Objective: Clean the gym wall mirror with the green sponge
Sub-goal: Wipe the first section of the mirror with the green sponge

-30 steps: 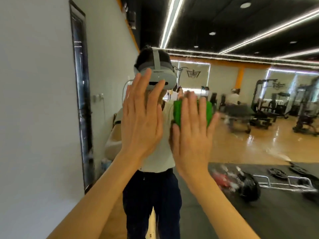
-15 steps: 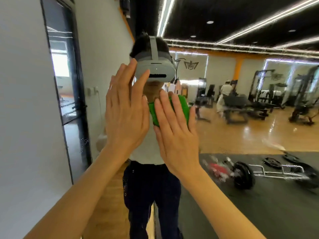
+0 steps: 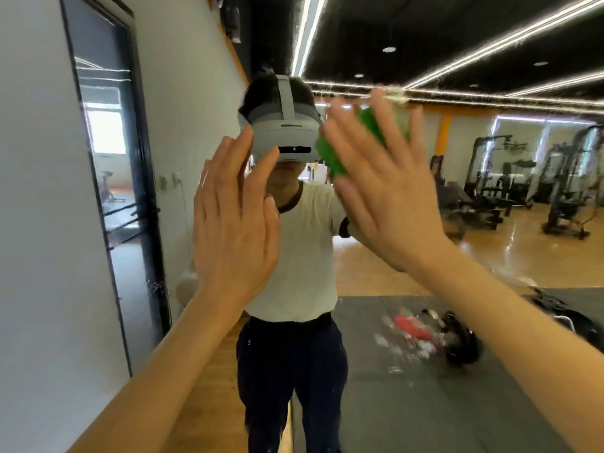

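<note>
A: Wall (image 3: 39, 223) on the far left is plain and white. Next comes a tall door (image 3: 111, 178) with a dark frame and shiny glass.

B: Any words to read?

A: No, none I can make out. There is no box or bin either.

B: What is the big shiny thing?

A: The mirror (image 3: 408, 387). It is smooth and flat, with small wet specks on it. It shows a person in a pale shirt, dark trousers and a grey headset.

B: And the hands?

A: The left hand (image 3: 233, 230) is up near the glass, flat, fingers straight and a little apart. It holds nothing.

B: The other one?

A: The right hand (image 3: 385, 197) is flat too, fingers spread wide. It presses the green sponge (image 3: 369, 138) on the mirror, up high, just right of the headset. The sponge looks soft and is blurry.

B: What is on the right?

A: In the glass, a shiny wood floor, a dark mat, round black weights (image 3: 462, 341) and dark gym machines (image 3: 568, 188).
</note>
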A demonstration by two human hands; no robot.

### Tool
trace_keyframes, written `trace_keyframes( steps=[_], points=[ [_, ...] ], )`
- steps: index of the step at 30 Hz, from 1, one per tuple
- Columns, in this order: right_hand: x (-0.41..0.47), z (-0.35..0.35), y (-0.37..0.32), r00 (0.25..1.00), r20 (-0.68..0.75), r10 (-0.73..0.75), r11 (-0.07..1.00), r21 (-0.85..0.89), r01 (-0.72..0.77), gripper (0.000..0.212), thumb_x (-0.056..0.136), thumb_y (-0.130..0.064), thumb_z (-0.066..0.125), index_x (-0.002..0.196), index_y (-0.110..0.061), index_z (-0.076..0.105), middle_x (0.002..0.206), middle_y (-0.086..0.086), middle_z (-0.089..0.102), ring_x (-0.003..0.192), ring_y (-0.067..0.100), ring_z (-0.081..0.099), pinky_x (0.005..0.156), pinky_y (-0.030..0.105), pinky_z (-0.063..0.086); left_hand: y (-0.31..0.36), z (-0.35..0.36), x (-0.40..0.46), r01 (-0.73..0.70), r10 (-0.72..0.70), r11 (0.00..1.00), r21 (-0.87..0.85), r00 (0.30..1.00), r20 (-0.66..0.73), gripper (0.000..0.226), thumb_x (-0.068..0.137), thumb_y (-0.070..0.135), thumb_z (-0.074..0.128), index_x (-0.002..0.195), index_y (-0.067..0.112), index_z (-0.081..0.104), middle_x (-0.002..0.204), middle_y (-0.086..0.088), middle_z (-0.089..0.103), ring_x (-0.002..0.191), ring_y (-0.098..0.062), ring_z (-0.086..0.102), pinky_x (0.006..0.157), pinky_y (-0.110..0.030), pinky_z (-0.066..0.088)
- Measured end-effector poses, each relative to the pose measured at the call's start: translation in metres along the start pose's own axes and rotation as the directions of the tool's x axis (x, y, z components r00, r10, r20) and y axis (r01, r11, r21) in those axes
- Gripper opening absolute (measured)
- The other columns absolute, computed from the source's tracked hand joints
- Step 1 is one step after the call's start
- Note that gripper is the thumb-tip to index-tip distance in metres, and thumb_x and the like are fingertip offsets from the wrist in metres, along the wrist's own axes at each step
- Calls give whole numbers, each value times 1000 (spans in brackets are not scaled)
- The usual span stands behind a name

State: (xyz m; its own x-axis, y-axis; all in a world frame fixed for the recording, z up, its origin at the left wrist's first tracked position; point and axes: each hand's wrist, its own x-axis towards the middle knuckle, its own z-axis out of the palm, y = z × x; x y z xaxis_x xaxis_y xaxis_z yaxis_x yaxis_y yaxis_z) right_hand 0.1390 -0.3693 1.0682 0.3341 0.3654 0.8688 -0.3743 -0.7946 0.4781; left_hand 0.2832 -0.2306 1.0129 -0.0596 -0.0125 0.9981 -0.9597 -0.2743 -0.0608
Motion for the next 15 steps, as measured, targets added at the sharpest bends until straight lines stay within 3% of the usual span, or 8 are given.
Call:
trace_keyframes(
  steps=[4,6,8,11,13,15],
  points=[
    [-78,2,-19,945,134,-297,945,-100,311,52,109,-25,42,157,-15,24,163,1,21,154,23,1,126,46,-1,1,0,0,-2,2,1000,5,1000,2,45,102,8,44,147,9,39,156,-23,35,148,-32,24,122,-43,21],
    [-62,0,-5,915,162,-369,916,-100,388,53,109,-22,42,157,-15,21,164,2,14,152,22,-1,124,45,-3,1,1,0,-1,1,1000,5,1000,5,45,102,8,44,147,8,40,156,-23,36,148,-32,24,122,-43,21],
    [-12,1,11,959,91,-268,956,-98,277,50,110,-24,39,156,-13,25,163,8,20,150,24,5,123,44,-6,1,1,0,4,-4,1000,3,1000,10,46,101,7,45,147,6,40,156,-23,36,148,-32,25,122,-45,23],
    [61,6,21,994,-111,16,996,-90,-26,46,111,-27,36,152,-8,40,158,15,39,147,40,30,121,51,8,1,1,0,8,-8,1000,-1,1000,17,47,100,6,47,147,5,39,156,-23,35,148,-33,26,121,-49,27],
    [58,12,7,991,-131,13,995,-101,-27,46,111,-28,36,153,-10,39,158,13,40,146,40,31,120,53,9,1,0,0,10,-10,1000,-5,1000,17,47,100,6,47,147,4,39,156,-23,35,148,-33,26,121,-49,26],
    [11,17,-17,994,-41,-105,990,-98,101,49,110,-29,41,155,-12,34,161,10,34,149,34,23,121,52,3,1,-1,1,13,-13,1000,-7,1000,14,47,101,7,46,147,1,41,157,-23,36,148,-33,26,122,-47,25]
  ],
)
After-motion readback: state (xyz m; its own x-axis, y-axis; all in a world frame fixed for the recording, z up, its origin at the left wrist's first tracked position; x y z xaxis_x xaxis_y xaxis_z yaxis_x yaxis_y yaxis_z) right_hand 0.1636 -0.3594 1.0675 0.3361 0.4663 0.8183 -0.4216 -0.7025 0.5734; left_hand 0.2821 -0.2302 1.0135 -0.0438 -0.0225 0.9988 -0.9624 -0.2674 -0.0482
